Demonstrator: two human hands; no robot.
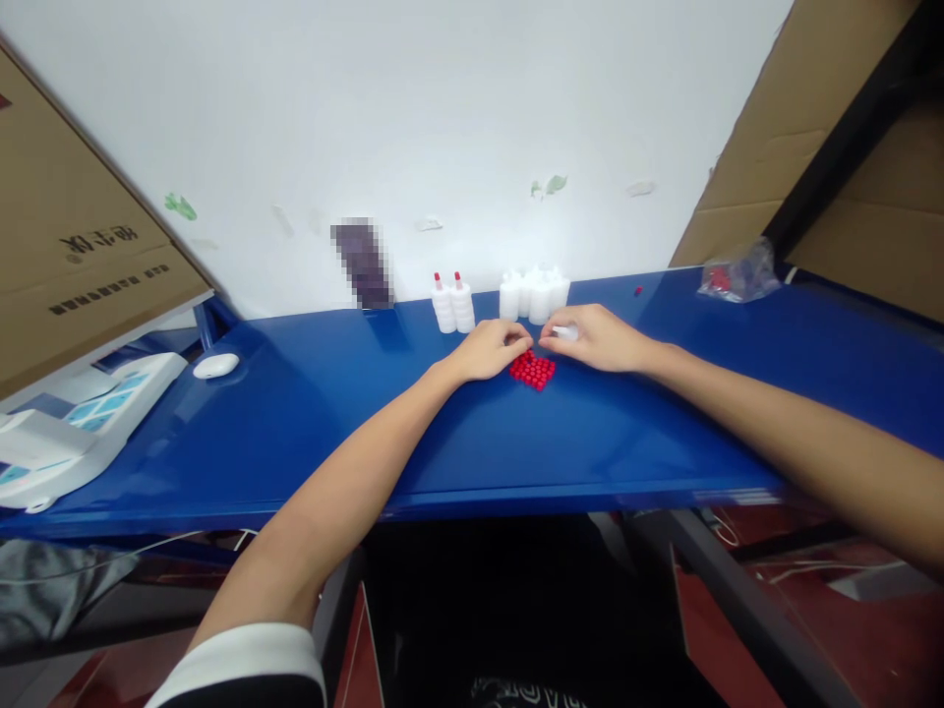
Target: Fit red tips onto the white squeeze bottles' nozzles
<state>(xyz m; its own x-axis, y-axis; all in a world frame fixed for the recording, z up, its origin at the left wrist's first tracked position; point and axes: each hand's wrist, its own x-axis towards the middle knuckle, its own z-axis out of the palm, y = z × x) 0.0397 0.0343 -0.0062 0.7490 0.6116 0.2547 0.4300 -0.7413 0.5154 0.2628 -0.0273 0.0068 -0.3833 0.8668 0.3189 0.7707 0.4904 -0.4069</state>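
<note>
Two white bottles (pixel 452 308), each fitted with a red tip (pixel 457 277), stand beyond and left of the cap pile (pixel 534 372); these appear complete. The left hand (pixel 488 348) is at the pile's far-left edge, fingers curled nearly together; any grip cannot be told. Beyond the pile, at least four untipped bottles (pixel 537 297) appear outstanding. Right of the pile, the right hand (pixel 596 336) is closed around one white nozzle (pixel 566 332). Farther right of the pile lie one loose cap (pixel 638 290) and one plastic bag (pixel 753 271). The pile is too dense to count exactly.
</note>
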